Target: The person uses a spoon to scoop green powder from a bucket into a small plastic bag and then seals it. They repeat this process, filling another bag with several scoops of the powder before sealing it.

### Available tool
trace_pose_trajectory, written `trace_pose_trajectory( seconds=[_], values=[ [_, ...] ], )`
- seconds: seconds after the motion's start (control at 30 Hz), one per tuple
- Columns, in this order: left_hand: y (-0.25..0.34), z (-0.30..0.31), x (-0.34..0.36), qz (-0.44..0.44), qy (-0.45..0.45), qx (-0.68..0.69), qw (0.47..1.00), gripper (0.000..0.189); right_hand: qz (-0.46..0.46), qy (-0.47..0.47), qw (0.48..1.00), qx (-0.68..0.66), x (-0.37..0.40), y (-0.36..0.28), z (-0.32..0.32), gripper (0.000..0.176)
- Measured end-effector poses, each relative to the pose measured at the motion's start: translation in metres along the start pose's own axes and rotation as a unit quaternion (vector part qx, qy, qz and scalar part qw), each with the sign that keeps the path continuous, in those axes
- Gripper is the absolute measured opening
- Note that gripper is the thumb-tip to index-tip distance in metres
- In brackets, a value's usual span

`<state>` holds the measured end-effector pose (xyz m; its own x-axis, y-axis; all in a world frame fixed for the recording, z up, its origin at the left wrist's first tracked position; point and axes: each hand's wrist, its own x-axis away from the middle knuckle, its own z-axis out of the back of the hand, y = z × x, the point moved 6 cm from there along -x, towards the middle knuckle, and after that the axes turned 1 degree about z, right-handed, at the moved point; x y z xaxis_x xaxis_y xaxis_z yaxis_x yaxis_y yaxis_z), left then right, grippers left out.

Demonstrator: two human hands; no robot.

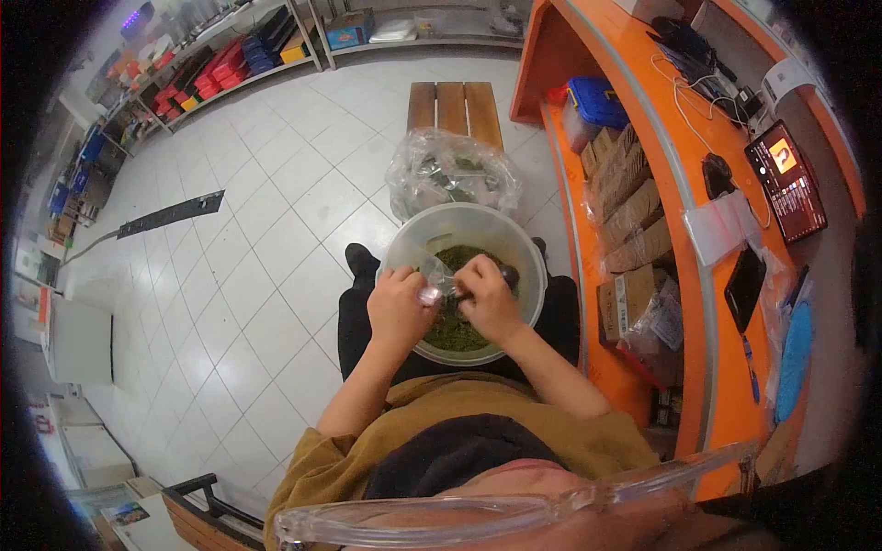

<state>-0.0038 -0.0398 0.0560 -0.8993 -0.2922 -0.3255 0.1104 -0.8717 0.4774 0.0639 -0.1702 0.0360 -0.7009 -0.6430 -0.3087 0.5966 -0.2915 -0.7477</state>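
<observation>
My left hand [402, 303] is closed on a small clear plastic bag [434, 268], held above the bucket. Close by on the right, my right hand [489, 296] has its fingers pinched together at the bag's side. A dark rounded end [508, 275] shows just past its knuckles; I cannot tell what that hand grips. Below both hands stands a whitish plastic bucket [464, 217] between the knees. Finely chopped green leafy stuff [457, 335] covers its bottom. A large clear plastic bag [424, 174] with green bits inside sits directly behind the bucket.
A slatted wooden bench [451, 108] is behind the large bag. On the right runs an orange counter [675, 174] with cardboard boxes [634, 298], a blue-lidded tub [597, 101] and a lit tablet [787, 181]. White tiled floor [266, 239] lies left; shelves [230, 78] line the back.
</observation>
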Motion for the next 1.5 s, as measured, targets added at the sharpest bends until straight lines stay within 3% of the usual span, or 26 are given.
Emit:
trace_pose_trajectory(
  seconds=[0.1,0.17,0.2,0.27,0.37,0.47,0.6,0.7,0.73,0.83,0.87,0.97,1.0,1.2,1.33,1.5],
  values=[
    [0.005,-0.003,0.003,-0.03,-0.046,0.018,0.998,0.022,0.112,-0.02,0.992,0.055,0.003,-0.01,-0.006,0.043],
    [0.009,-0.007,0.002,-0.079,-0.113,0.023,0.99,0.034,0.051,-0.027,0.997,0.041,0.002,-0.004,-0.007,0.048],
    [0.011,-0.004,-0.001,-0.107,-0.099,0.052,0.988,0.04,0.021,-0.031,0.999,0.034,0.002,0.0,-0.007,0.051],
    [0.015,0.004,-0.007,-0.164,-0.067,0.108,0.978,0.052,-0.007,-0.043,0.999,0.001,0.001,0.006,-0.004,0.049],
    [0.019,0.004,-0.01,-0.173,-0.118,0.093,0.973,0.069,-0.014,-0.051,0.998,-0.038,-0.002,0.006,-0.002,0.04],
    [0.006,-0.005,-0.009,-0.177,-0.12,0.097,0.972,0.068,-0.012,-0.013,0.995,-0.099,-0.005,0.013,-0.001,0.026],
    [-0.02,0.007,-0.013,-0.134,0.017,0.18,0.974,0.066,-0.074,0.069,0.972,-0.213,-0.011,0.046,-0.006,0.018],
    [-0.04,0.013,-0.013,-0.058,0.071,0.336,0.937,0.066,-0.105,-0.054,0.992,-0.044,-0.014,0.056,-0.037,0.023],
    [-0.044,0.013,-0.013,-0.028,0.08,0.374,0.924,0.068,-0.14,-0.138,0.978,-0.07,-0.015,0.069,-0.06,0.021],
    [-0.053,0.008,-0.011,0.029,0.076,0.496,0.864,0.07,-0.016,-0.25,0.967,-0.058,-0.011,0.049,-0.08,0.021],
    [-0.056,0.005,-0.009,0.043,0.07,0.537,0.84,0.071,0.055,-0.236,0.968,-0.06,-0.004,0.057,-0.091,0.02],
    [-0.055,-0.002,-0.009,0.065,0.07,0.611,0.786,0.073,-0.004,-0.471,0.881,0.046,0.024,0.072,-0.117,0.02],
    [-0.054,-0.004,-0.01,0.069,0.073,0.628,0.772,0.074,-0.039,-0.493,0.867,0.063,0.024,0.06,-0.107,0.022],
    [-0.054,-0.019,-0.008,0.103,0.016,0.631,0.769,0.074,0.014,-0.473,0.88,0.033,0.014,0.061,-0.076,0.024],
    [-0.056,-0.031,-0.007,0.101,0.01,0.615,0.782,0.068,-0.123,-0.413,0.901,-0.059,0.002,0.057,-0.036,0.029],
    [-0.055,-0.031,-0.008,0.1,0.008,0.595,0.797,0.065,-0.271,-0.237,0.909,-0.21,0.006,0.082,0.006,0.033]
  ],
)
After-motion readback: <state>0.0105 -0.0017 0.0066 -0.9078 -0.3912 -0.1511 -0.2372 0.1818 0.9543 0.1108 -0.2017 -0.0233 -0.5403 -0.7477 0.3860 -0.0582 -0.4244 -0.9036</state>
